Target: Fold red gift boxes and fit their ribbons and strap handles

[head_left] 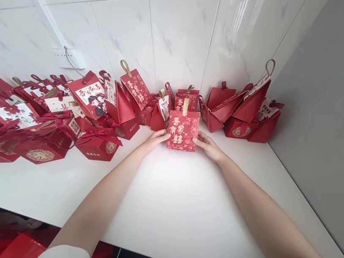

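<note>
A red gift box (pixel 183 132) with white lettering, a floral pattern and a gold ribbon loop on top stands upright at the middle of the white table. My left hand (pixel 158 137) grips its left side, and my right hand (pixel 208 146) grips its right side, thumbs on the front edges. The fingers behind the box are partly hidden. Right behind it is a similar red box (pixel 181 98), mostly covered by the held one. A small red box with a white label (pixel 164 107) stands just beyond my left hand.
Many red gift boxes (pixel 41 145) crowd the table's left side, some stacked. More red boxes (pixel 239 128) lean together at the back right. White tiles (pixel 178 40) rise behind, and a grey panel (pixel 329 125) borders the right. Red items (pixel 24 247) lie below the front edge.
</note>
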Demonstrator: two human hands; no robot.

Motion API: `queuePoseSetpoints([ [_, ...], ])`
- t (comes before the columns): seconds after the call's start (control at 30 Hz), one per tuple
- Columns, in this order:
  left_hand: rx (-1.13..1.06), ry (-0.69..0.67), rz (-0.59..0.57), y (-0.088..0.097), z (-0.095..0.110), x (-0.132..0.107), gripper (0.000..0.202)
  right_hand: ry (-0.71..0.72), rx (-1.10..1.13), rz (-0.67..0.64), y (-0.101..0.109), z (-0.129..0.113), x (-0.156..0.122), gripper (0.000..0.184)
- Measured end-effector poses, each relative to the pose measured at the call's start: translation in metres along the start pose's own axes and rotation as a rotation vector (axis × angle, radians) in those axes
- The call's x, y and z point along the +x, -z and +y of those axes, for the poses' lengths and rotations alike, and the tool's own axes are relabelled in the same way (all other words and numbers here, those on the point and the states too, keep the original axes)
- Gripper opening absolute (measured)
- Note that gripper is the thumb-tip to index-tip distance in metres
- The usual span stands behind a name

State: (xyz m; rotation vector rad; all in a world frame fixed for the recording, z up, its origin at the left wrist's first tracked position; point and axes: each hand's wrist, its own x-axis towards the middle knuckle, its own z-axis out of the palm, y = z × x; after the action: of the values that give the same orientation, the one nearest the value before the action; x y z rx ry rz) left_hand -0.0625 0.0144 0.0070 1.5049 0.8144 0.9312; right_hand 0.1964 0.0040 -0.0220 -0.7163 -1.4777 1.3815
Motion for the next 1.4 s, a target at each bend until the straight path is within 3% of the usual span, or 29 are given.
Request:
queuePoseSetpoints([
  [0.37,-0.006,-0.006,0.041,-0.001,-0.008,0.001,0.044,0.018,0.005,-0.070,0.002,0.001,-0.002,0.043],
  [0.57,0.024,-0.029,0.072,0.000,-0.011,0.002,0.041,0.115,-0.117,0.268,-0.004,0.006,-0.001,0.040],
  [0.93,0.023,-0.017,0.001,0.002,-0.007,-0.001,0.051,-0.019,-0.063,0.147,0.003,0.005,-0.004,0.037],
  [1.03,0.075,-0.057,0.062,0.004,-0.013,0.003,0.036,-0.008,-0.077,0.195,0.008,0.004,-0.004,0.037],
  [1.13,0.161,-0.093,0.166,0.005,-0.023,0.009,0.030,0.054,-0.114,0.329,0.011,0.006,-0.001,0.037],
  [1.27,0.231,-0.100,0.241,0.001,-0.036,0.014,0.029,0.117,-0.253,0.379,0.005,0.005,-0.002,0.036],
  [1.4,0.308,-0.097,0.294,-0.004,-0.036,0.012,0.029,0.222,-0.730,0.220,-0.011,-0.004,-0.011,0.031],
])
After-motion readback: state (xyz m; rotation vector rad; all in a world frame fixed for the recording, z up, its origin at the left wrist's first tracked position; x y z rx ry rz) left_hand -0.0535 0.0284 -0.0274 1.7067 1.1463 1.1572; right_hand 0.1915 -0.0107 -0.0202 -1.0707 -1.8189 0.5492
